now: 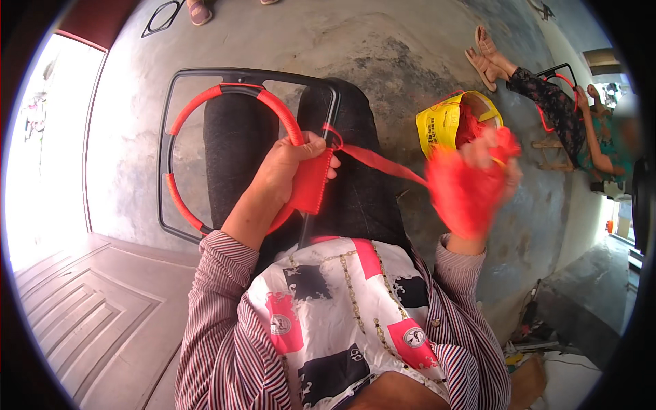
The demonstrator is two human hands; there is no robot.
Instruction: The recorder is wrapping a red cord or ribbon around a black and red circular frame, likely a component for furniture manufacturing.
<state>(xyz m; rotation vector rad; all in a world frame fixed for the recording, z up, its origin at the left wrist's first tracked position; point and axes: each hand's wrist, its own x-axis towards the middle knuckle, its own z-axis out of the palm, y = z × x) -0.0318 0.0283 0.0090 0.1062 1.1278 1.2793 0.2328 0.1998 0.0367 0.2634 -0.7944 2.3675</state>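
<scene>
A black metal frame [162, 150] with rounded corners lies across my thighs, with a ring [195, 106] inside it partly wrapped in red cord. My left hand [283, 167] grips the frame's right side, its thumb pressed on a tightly wrapped red section [311, 183]. From there a flat red strand [379, 161] runs taut to the right. At its other end my right hand [486, 147] is closed around a bundle of red cord [456, 195]. Motion blurs this hand and the bundle, so the separate fingers are hard to make out.
Beyond my right hand a yellow bag [441, 126] holding red cord stands on the concrete floor [273, 41]. Far right, a seated person [567, 116] holds a similar frame. Another person's foot [199, 12] shows at the top. A panelled door [102, 307] is at lower left.
</scene>
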